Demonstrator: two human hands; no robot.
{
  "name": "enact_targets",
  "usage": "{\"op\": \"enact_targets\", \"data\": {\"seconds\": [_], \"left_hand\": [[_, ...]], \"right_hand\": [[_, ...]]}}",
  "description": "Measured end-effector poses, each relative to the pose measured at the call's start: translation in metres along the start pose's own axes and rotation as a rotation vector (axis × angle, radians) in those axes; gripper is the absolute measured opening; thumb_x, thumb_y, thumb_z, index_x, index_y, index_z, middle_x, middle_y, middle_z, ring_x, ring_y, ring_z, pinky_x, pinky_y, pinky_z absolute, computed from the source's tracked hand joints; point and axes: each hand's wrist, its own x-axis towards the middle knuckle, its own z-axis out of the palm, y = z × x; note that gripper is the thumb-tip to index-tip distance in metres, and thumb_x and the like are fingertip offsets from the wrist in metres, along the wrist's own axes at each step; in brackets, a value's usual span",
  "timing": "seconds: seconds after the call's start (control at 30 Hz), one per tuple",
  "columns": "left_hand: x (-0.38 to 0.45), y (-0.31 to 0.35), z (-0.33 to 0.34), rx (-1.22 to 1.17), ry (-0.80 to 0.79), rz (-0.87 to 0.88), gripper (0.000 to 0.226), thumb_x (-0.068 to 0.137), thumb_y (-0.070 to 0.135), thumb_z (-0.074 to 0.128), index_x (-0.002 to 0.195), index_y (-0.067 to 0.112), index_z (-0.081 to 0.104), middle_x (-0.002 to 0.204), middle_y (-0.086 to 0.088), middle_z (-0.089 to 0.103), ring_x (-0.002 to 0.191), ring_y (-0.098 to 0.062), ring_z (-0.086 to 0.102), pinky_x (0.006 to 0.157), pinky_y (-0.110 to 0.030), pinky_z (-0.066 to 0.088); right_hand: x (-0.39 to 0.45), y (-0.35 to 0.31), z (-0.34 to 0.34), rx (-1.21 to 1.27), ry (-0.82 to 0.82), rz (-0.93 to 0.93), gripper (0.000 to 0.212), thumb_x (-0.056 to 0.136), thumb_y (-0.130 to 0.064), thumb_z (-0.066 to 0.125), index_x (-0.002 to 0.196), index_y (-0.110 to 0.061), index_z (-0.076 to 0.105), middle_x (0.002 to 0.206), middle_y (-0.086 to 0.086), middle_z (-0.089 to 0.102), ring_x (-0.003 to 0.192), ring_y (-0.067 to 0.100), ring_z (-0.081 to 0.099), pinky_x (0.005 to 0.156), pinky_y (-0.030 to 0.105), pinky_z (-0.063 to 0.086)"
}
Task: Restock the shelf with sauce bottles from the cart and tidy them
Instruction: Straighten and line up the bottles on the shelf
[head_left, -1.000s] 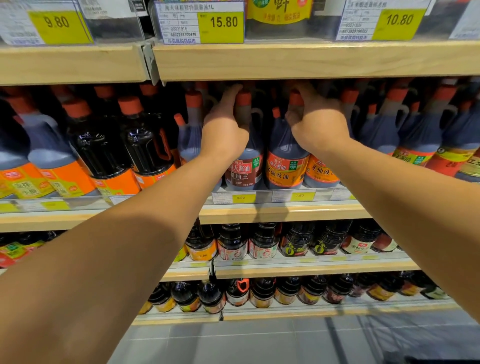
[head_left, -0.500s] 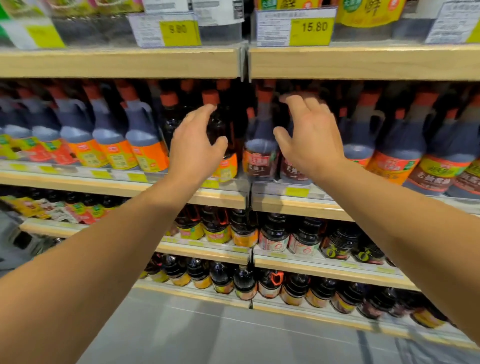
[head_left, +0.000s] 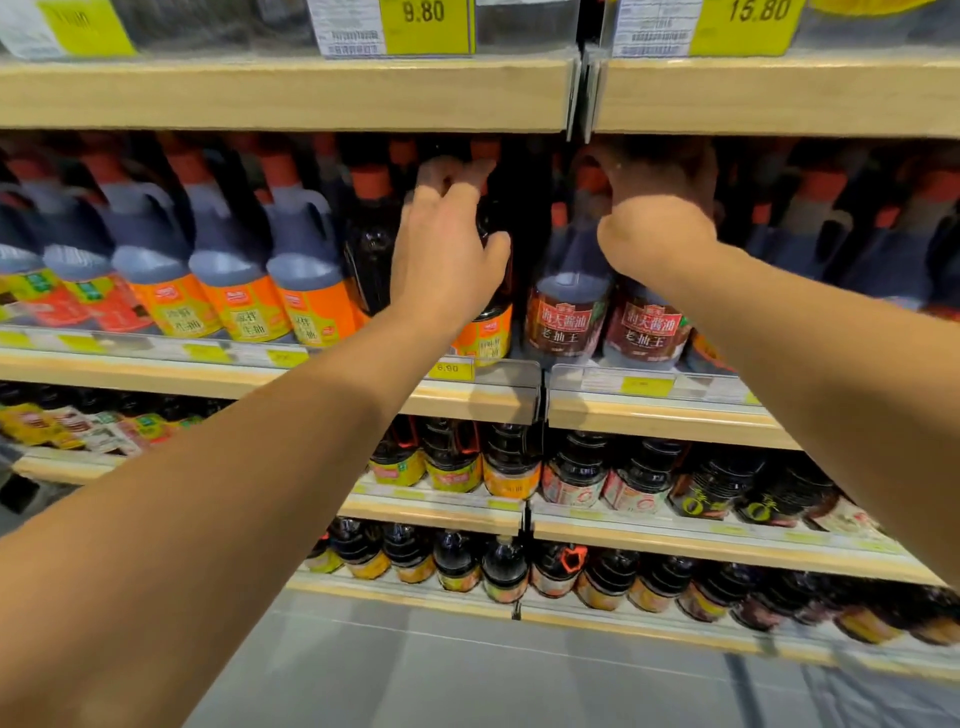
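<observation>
Gripping shelf bottles — left hand (head_left: 447, 260) orange-label bottle (head_left: 485, 332), right hand (head_left: 657, 239) 老抽王 bottle (head_left: 647, 325)

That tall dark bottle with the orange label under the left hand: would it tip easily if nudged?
Probably somewhat: the dark bottle is tall and narrow. It looks full, so likely heavy. Close neighbours such as the red-labelled bottle should catch it. The left hand wraps its body.

Glossy plastic bottles (head_left: 569, 291); matt wooden shelf (head_left: 291, 93)
</observation>
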Motion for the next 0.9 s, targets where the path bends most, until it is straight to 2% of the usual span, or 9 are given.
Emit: {"op": "enact_targets", "data": {"seconds": [0.2, 0.4, 0.53, 0.7, 0.9], "left_hand": [[-0.003, -0.007, 0.006, -0.052, 0.011, 0.07, 0.058, 0.083, 0.025, 0.062, 0.139, 0.025, 0.045, 0.147, -0.009, 0.032, 0.127, -0.033, 0.041, 0.108, -0.038, 0.036], [-0.008, -0.006, 0.006, -0.069, 0.008, 0.079, 0.058, 0.083, 0.022, 0.063, 0.138, 0.026, 0.045, 0.151, -0.005, 0.026, 0.132, -0.03, 0.034, 0.106, -0.035, 0.035], [-0.009, -0.008, 0.003, -0.087, -0.027, 0.096, 0.06, 0.082, 0.021, 0.063, 0.139, 0.025, 0.044, 0.152, -0.005, 0.025, 0.132, -0.03, 0.034, 0.104, -0.036, 0.038], [-0.009, -0.013, -0.002, -0.115, -0.078, 0.127, 0.062, 0.08, 0.022, 0.063, 0.139, 0.025, 0.043, 0.154, -0.003, 0.023, 0.131, -0.029, 0.038, 0.102, -0.039, 0.043], [-0.008, -0.017, -0.004, -0.135, -0.115, 0.147, 0.063, 0.079, 0.02, 0.063, 0.139, 0.023, 0.043, 0.155, -0.004, 0.021, 0.133, -0.029, 0.036, 0.103, -0.04, 0.042]], "right_hand": [[-0.003, 0.001, -0.003, 0.058, 0.092, -0.007, 0.042, 0.092, -0.024, 0.049, 0.133, -0.028, 0.047, 0.129, 0.016, 0.054, 0.123, 0.039, 0.045, 0.116, 0.051, 0.017], [-0.006, -0.005, 0.003, 0.06, 0.125, 0.039, 0.042, 0.094, -0.028, 0.044, 0.135, -0.032, 0.045, 0.133, 0.015, 0.053, 0.127, 0.039, 0.041, 0.117, 0.049, 0.016], [-0.005, -0.007, 0.002, 0.026, 0.067, 0.086, 0.047, 0.092, -0.027, 0.047, 0.138, -0.031, 0.043, 0.138, 0.013, 0.049, 0.131, 0.038, 0.038, 0.118, 0.048, 0.013], [-0.009, -0.011, -0.004, 0.056, 0.058, 0.088, 0.042, 0.095, -0.038, 0.044, 0.137, -0.03, 0.045, 0.132, 0.016, 0.054, 0.125, 0.041, 0.044, 0.116, 0.05, 0.018], [-0.006, -0.017, -0.003, 0.009, 0.037, 0.161, 0.035, 0.095, -0.027, 0.046, 0.129, -0.02, 0.051, 0.125, 0.019, 0.056, 0.119, 0.042, 0.047, 0.112, 0.05, 0.028]]}}
